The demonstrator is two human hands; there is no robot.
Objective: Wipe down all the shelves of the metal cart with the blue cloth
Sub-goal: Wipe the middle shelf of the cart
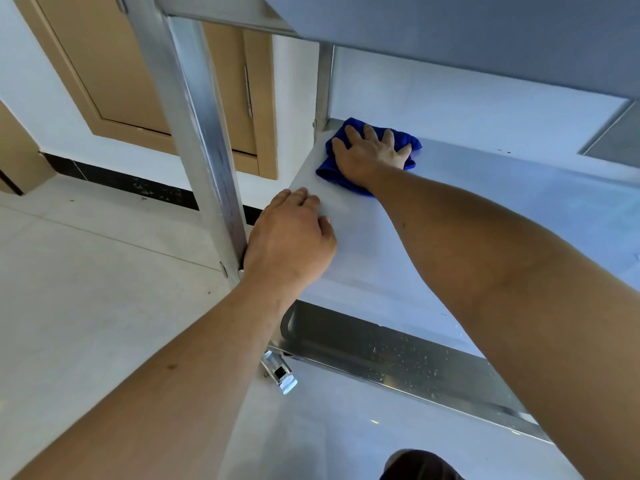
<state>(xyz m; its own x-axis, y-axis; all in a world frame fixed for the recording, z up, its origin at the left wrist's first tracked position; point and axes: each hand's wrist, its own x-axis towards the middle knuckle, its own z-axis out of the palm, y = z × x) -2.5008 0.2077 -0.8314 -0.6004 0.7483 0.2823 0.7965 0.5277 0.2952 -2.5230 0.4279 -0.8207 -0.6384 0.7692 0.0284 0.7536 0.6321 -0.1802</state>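
Two bare hands work on the middle shelf of the shiny steel cart, a flat pale metal sheet filling the right half of the view. The right hand lies palm down with its fingers straight and spread, pressing the crumpled bright blue cloth flat against the shelf at its far left corner, toward 12 o'clock, just beside the rear upright post. The cloth shows around the fingertips and below the wrist. The left hand sits at about 9 o'clock of the shelf, at its near left edge, fingers curled over that edge and gripping it, close against the square front upright post. Overhead, toward 1 o'clock, runs the underside of the upper shelf. Toward 5 o'clock, under the right forearm, the lower shelf shows pale specks on its dark surface. A metal caster bracket sits at 6 o'clock on the light tiled floor.
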